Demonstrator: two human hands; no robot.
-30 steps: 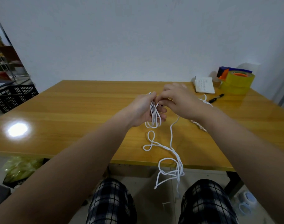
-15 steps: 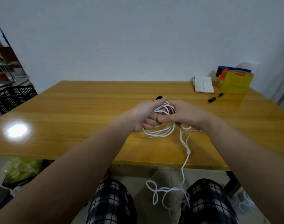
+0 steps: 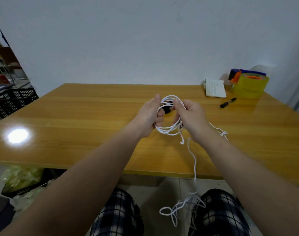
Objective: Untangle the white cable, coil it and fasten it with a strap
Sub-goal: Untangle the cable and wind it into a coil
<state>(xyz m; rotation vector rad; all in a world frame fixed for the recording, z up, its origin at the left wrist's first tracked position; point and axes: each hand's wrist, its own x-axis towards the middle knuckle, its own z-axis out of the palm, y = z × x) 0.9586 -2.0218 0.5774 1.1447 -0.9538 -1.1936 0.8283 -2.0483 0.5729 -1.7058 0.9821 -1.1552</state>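
Observation:
Above the middle of the wooden table, both hands hold a round coil of the white cable. My left hand grips the coil's left side and my right hand grips its right side. A black strap shows between the hands, inside the coil. The loose tail of the cable drops over the table's front edge and ends in tangled loops between my knees. A short knotted bit of cable lies by my right wrist.
At the table's back right stand a yellow tape dispenser, a white notepad and a black marker. A black crate sits off the left edge. Green bags lie on the floor under the table.
The hands moved apart and rose slightly, spreading the bunched cable into a wider round coil. More tail has been drawn up, and the tangled end now hangs lower between my knees.

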